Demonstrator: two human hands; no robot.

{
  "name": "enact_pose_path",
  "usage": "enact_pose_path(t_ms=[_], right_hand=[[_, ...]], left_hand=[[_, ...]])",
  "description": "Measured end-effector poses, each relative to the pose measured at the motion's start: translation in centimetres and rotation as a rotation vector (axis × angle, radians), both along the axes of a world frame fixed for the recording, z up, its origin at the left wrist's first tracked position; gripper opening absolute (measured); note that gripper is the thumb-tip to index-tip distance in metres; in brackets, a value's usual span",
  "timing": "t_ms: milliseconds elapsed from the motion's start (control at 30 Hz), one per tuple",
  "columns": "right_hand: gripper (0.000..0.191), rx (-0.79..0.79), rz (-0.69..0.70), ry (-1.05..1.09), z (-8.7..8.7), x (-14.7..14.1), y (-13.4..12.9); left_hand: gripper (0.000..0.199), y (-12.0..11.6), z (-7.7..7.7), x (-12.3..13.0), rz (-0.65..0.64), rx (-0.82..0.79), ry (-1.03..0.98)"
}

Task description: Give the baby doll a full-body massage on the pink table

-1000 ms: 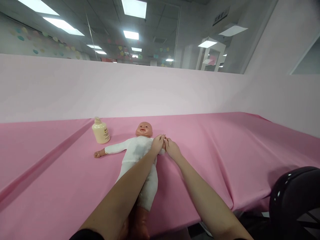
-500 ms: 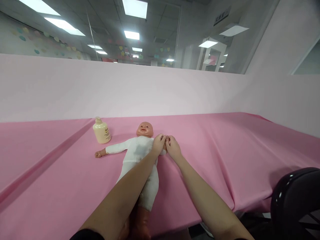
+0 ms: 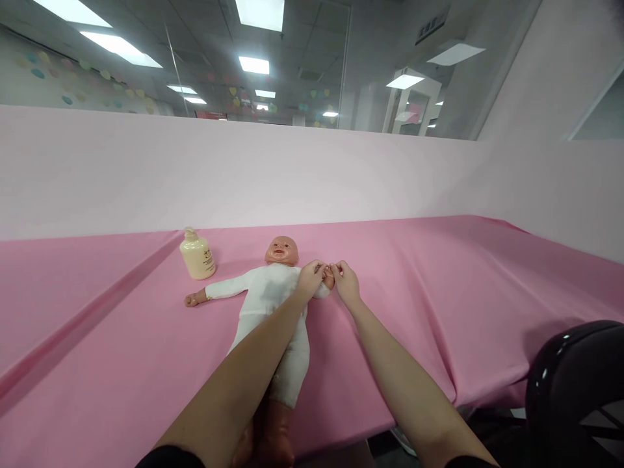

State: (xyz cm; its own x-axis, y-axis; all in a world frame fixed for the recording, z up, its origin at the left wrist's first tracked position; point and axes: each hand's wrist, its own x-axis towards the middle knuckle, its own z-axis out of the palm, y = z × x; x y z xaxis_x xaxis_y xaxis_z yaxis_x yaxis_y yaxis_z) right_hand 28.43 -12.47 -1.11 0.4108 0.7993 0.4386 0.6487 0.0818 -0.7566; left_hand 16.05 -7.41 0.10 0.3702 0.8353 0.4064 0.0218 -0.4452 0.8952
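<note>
The doll (image 3: 263,279) lies on its back on the pink tabletop (image 3: 400,292), head at 12 o'clock from its chest, feet near 6. My 2 hands meet at 3 o'clock, about the doll's near hand (image 3: 330,280). My left hand (image 3: 309,279) reaches across the body, fingers curled nearly closed on it; my right hand (image 3: 346,282) has thumb and forefinger pinched together beside it, too small in view for me to tell what, if anything, they hold. I judge the work on this 1 hand to be under way rather than finished. Out at 9 o'clock, the doll's far hand (image 3: 195,298) rests on the tabletop with neither of mine on it. At 10 o'clock the pump bottle (image 3: 197,258) stands upright, near that arm and out of my grasp.
</note>
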Motion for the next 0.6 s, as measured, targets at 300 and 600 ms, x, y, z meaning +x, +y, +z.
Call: enact_pose_path(t_ms=[300, 600], right_hand=[[0.036, 0.084, -0.008, 0.258, -2.3, 1.9, 2.3], [0.059, -0.011, -0.033, 0.321, -4.3, 2.9, 4.0]], left_hand=[[0.008, 2.8, 2.4, -3.0, 0.007, -0.255, -0.587], [0.016, 4.6, 6.5, -14.0, 0.17, -0.072, -0.58]])
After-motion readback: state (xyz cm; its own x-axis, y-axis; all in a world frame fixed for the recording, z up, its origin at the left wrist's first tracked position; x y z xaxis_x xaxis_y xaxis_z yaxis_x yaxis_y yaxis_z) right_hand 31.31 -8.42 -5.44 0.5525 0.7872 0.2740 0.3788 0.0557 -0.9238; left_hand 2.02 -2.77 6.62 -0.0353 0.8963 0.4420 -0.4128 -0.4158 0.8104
